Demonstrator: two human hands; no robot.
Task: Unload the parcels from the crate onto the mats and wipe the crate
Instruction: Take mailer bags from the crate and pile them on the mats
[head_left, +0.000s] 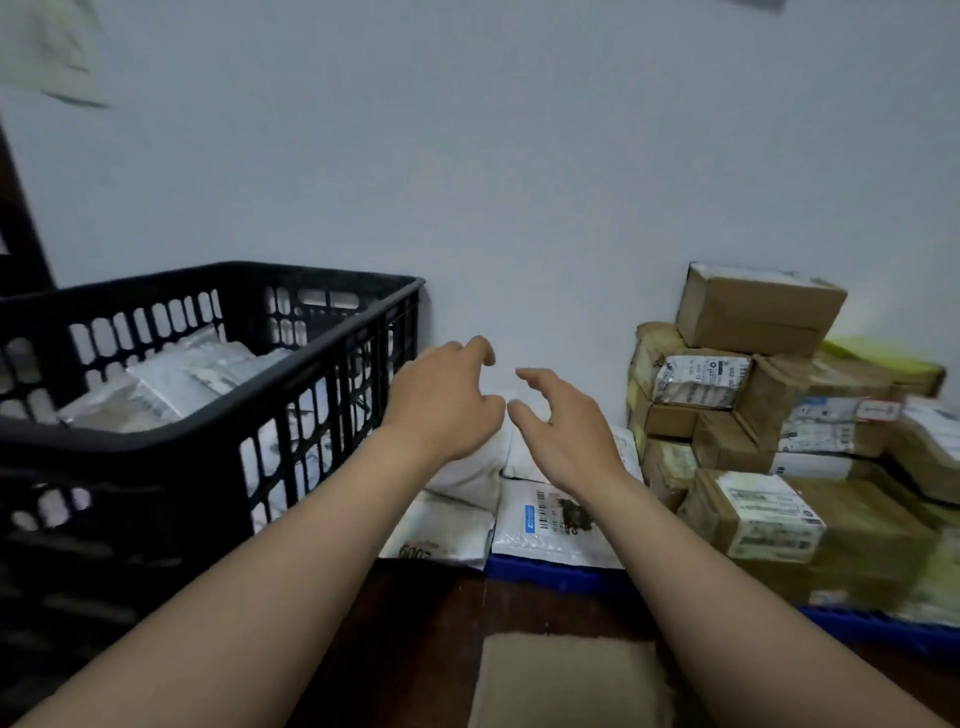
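A pale blue-grey painted wall (519, 156) backs everything. Against it on the left stands a black perforated plastic crate (218, 447), with white plastic mailer bags (176, 384) lying tilted inside it. To the right, a stack of brown cardboard boxes with printed labels (753, 312) sits on a blue mat (561, 574) that runs along the dark wooden floor (426, 623). A beige rectangular cloth (566, 680) lies on the floor nearest the camera. Between crate and boxes, flat white padded parcels with barcode labels (550, 525) rest on the mat's near edge. Both bare forearms reach forward over them, side by side, backs of the hands up. The left hand (441, 400), just beside the crate's right wall, has its fingers loosely curved downward and apart, gripping nothing. The right hand (566, 426) mirrors it, fingers spread and bent, empty, its thumb nearly meeting the left thumb.
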